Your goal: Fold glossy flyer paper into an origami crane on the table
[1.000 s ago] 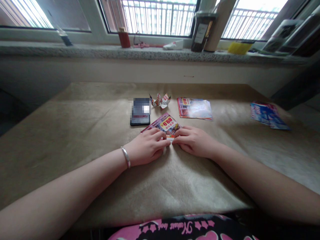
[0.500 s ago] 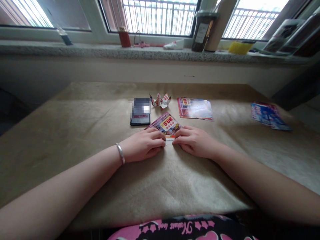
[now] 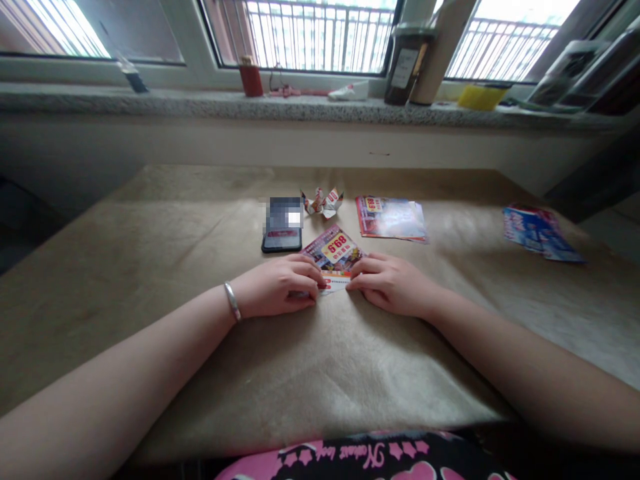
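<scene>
A small colourful printed leaflet [image 3: 334, 252] with a yellow price patch lies flat on the tan table cover [image 3: 175, 267]. My left hand [image 3: 277, 288], with a silver bracelet at the wrist, presses its curled fingers on the leaflet's near left edge. My right hand [image 3: 390, 283] pinches the near right edge with fingers together. The leaflet's near part is hidden under both hands.
A dark phone [image 3: 283, 225] lies just behind the leaflet. A folded paper figure [image 3: 323, 201] sits beyond it, a stack of leaflets [image 3: 390, 217] to its right, more blue leaflets [image 3: 537, 230] far right. The windowsill [image 3: 150, 100] holds a red cup [image 3: 251, 77] and jars.
My left hand has slid leftward along the leaflet's near edge, away from my right hand. The right hand has stayed almost still.
</scene>
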`<state>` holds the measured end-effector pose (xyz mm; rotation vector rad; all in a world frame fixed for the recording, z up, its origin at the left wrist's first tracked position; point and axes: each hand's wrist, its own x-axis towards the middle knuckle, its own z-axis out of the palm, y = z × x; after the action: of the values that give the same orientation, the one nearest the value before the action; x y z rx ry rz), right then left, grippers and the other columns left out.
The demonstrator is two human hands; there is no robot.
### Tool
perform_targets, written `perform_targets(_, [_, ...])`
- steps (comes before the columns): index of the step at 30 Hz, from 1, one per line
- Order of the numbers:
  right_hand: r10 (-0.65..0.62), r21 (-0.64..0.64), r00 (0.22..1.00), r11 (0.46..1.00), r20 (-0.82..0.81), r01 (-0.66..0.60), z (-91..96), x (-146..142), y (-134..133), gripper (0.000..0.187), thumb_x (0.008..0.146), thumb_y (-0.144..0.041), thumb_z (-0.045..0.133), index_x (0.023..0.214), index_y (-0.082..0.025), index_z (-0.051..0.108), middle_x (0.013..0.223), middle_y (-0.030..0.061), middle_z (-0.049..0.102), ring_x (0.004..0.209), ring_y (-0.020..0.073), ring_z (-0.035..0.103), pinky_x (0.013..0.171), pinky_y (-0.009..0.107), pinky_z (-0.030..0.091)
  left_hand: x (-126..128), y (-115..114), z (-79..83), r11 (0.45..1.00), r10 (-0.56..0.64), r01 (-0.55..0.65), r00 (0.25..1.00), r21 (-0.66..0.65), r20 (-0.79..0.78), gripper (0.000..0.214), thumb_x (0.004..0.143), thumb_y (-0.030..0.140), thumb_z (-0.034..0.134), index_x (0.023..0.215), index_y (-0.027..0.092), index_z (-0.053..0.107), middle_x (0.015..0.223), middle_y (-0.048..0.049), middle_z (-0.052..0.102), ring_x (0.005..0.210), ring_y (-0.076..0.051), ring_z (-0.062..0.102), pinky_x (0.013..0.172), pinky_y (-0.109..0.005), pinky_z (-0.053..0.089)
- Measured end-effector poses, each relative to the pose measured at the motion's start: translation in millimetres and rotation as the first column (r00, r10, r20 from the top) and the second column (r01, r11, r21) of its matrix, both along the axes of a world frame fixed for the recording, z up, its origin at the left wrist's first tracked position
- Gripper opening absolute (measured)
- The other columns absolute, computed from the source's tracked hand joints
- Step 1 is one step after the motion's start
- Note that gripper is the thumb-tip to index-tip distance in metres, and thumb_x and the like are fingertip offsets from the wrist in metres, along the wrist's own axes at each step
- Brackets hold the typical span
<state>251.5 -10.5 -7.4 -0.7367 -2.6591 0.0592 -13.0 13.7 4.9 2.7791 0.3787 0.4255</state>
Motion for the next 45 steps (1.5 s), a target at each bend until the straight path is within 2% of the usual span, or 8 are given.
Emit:
perform_targets(12, [-0.002,-0.017,1.000,1.000,0.012,0.002,-0.4,2.8,-0.9,0.027,0.084,-0.013,0.046,0.096,-0.021,0.069,0.098,0.0068,0.065,0.089,0.0175,0.055,0.076,0.032,0.049,-3.3,0.0,9.9,1.000,-0.012,0.011,0.999,-0.004,-0.046,0.010,0.083,0.021,0.058,0.078,0.020,0.067,0.101,-0.0034,0.068,0.099,-0.019,0.056,0.093,-0.034,0.045])
perform_targets(19, [-0.005,-0.027,1.000,1.000,0.021,0.006,0.2,4.6,0.1,0.028,0.084,-0.013,0.045,0.096,-0.022,0.069,0.098,0.0066,0.065,0.089,0.0173,0.055,0.077,0.032,0.048,-3.4,1.4,7.1,0.998,-0.019,0.018,1.000,-0.058,-0.017,0.012,0.083,0.022,0.058,0.075,0.020,0.067,0.100,-0.0034,0.067,0.097,-0.018,0.057,0.096,-0.036,0.043])
perform_targets(23, [-0.009,-0.014,0.999,1.000,0.033,0.010,0.5,5.0,0.2,0.028,0.084,-0.013,0.046,0.096,-0.022,0.069,0.098,0.0064,0.065,0.087,0.0174,0.055,0.076,0.032,0.048,-4.3,1.1,3.3,0.997,0.014,-0.016,0.999,-0.078,-0.032,0.012,0.086,0.025,0.055,0.087,0.020,0.066,0.099,-0.0051,0.066,0.098,-0.018,0.055,0.096,-0.037,0.042])
perform_targets(27, [-0.014,-0.016,0.999,1.000,0.044,0.015,-0.4,4.3,0.1,0.028,0.085,-0.015,0.046,0.100,-0.022,0.067,0.099,0.0066,0.065,0.088,0.0178,0.055,0.076,0.032,0.048,-1.8,-3.3,2.2,0.996,0.085,-0.087,0.993,-0.021,-0.086,0.020,0.087,0.027,0.052,0.102,0.023,0.065,0.100,-0.0062,0.062,0.098,-0.020,0.052,0.092,-0.037,0.042])
perform_targets(30, [-0.020,-0.021,0.999,1.000,0.037,0.020,-1.4,3.1,0.4,0.028,0.085,-0.015,0.046,0.102,-0.024,0.067,0.100,0.0066,0.064,0.090,0.0180,0.055,0.077,0.033,0.049,0.3,-5.7,3.0,0.994,0.102,-0.104,0.991,-0.015,-0.087,0.018,0.088,0.027,0.051,0.097,0.023,0.066,0.099,-0.0061,0.062,0.097,-0.019,0.051,0.091,-0.036,0.042])
perform_targets(34, [-0.020,-0.033,0.999,0.999,0.045,0.021,-0.7,2.8,1.3,0.029,0.084,-0.014,0.046,0.101,-0.023,0.068,0.100,0.0064,0.064,0.090,0.0180,0.055,0.078,0.033,0.049,0.4,-4.2,3.6,0.994,0.085,-0.089,0.995,-0.070,-0.058,0.019,0.090,0.028,0.049,0.085,0.020,0.066,0.097,-0.0054,0.063,0.096,-0.018,0.052,0.092,-0.036,0.041])
perform_targets(45, [-0.074,-0.110,0.996,0.991,0.054,0.080,8.3,21.8,5.2,0.031,0.079,-0.009,0.046,0.088,-0.023,0.072,0.097,0.0041,0.068,0.086,0.0161,0.061,0.078,0.031,0.049,-2.4,0.2,1.4,0.989,0.061,-0.060,0.998,-0.137,0.006,0.018,0.087,0.026,0.054,0.076,0.018,0.065,0.097,-0.0047,0.065,0.094,-0.017,0.052,0.090,-0.033,0.041])
